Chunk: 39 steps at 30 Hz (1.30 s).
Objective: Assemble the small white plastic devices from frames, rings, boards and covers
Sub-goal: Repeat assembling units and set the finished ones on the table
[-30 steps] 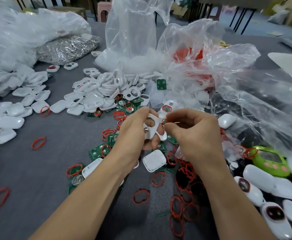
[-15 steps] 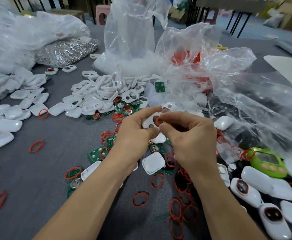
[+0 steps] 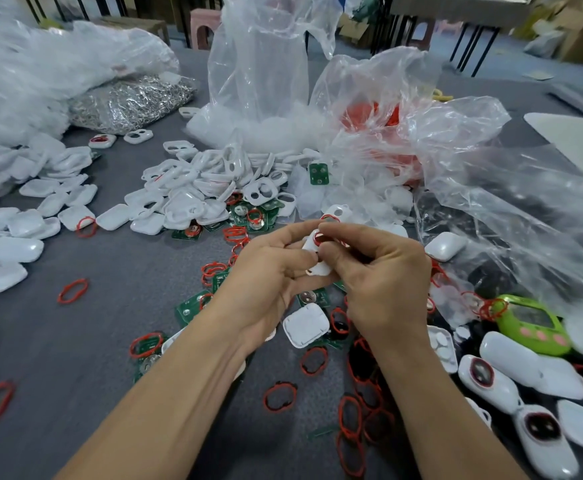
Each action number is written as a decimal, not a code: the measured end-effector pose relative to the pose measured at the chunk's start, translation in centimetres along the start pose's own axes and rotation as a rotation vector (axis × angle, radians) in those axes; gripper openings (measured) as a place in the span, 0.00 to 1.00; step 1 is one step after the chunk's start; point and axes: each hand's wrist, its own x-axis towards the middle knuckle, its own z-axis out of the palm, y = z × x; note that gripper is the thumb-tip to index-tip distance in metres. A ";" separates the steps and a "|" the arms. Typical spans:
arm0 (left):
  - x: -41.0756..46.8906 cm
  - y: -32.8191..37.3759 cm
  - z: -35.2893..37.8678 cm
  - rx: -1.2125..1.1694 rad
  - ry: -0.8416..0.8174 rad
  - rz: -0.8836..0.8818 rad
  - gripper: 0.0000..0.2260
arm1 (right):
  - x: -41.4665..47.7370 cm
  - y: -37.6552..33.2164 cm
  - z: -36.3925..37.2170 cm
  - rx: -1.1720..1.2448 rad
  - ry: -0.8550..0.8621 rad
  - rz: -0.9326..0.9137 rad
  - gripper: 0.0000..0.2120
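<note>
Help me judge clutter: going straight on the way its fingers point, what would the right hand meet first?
The right hand points left at the red ring it pinches on the white frame; right behind, probably, the left hand gripping that frame.

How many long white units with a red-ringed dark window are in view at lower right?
2. One unit lies just right of the right forearm; the other unit lies nearer the bottom edge. Neighbouring white shells may hide more.

Bare table (image 3: 120,268) left; rings (image 3: 350,422) and bags (image 3: 490,188) right.
</note>
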 end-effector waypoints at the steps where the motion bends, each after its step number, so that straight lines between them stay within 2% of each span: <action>1: 0.0 0.0 -0.1 -0.004 -0.001 -0.006 0.21 | 0.1 0.0 0.0 0.017 -0.012 0.001 0.13; 3: 0.0 0.0 -0.2 0.017 0.010 -0.002 0.21 | 0.3 -0.1 0.0 0.075 -0.045 0.031 0.14; 6: -0.1 0.0 -0.2 0.039 0.009 0.023 0.18 | 0.9 0.2 -0.6 0.246 -0.100 0.188 0.19; 9: -0.1 0.4 -0.1 0.088 -0.024 0.060 0.18 | 1.2 0.4 -1.3 0.259 -0.190 0.294 0.26; 13: -0.3 0.3 -0.2 0.068 -0.064 0.043 0.12 | 1.3 -0.2 -1.8 0.433 -0.292 0.331 0.22; 15: -0.4 0.1 -0.2 0.046 -0.091 0.035 0.11 | 1.4 -0.4 -2.2 0.512 -0.356 0.391 0.25; 20: -0.6 -0.1 -0.3 0.066 -0.154 0.064 0.10 | 1.1 -0.6 -2.4 0.600 -0.427 0.446 0.24; 23: -0.4 -0.3 0.0 0.042 -0.093 0.077 0.10 | 1.3 -0.6 -2.0 0.562 -0.385 0.458 0.21; 25: -0.1 -0.4 0.3 0.061 0.005 0.121 0.12 | 1.4 -0.6 -1.7 0.542 -0.365 0.497 0.15; 27: 0.1 -0.4 0.6 0.154 0.115 0.215 0.13 | 1.5 -0.5 -1.6 0.564 -0.313 0.549 0.06; 28: 0.1 -0.3 0.6 0.201 0.172 0.275 0.15 | 1.6 -0.5 -1.6 0.544 -0.241 0.555 0.05; 30: -0.1 -0.1 0.3 0.338 0.301 0.411 0.19 | 2.0 -0.3 -2.2 0.379 -0.081 0.506 0.12; 32: -0.3 -0.2 -0.1 0.502 0.381 0.511 0.21 | 2.2 -0.3 -2.4 0.273 -0.057 0.468 0.11; 35: -0.8 -0.9 0.1 0.750 0.361 0.589 0.27 | 1.3 -0.9 -1.1 0.325 -0.219 0.465 0.08; 37: -1.1 -1.2 0.4 0.981 0.334 0.609 0.29 | 0.6 -0.7 -0.2 0.270 -0.230 0.402 0.06; 39: -1.1 -1.2 0.6 1.021 0.264 0.563 0.27 | 0.6 -0.4 0.0 0.164 -0.193 0.335 0.04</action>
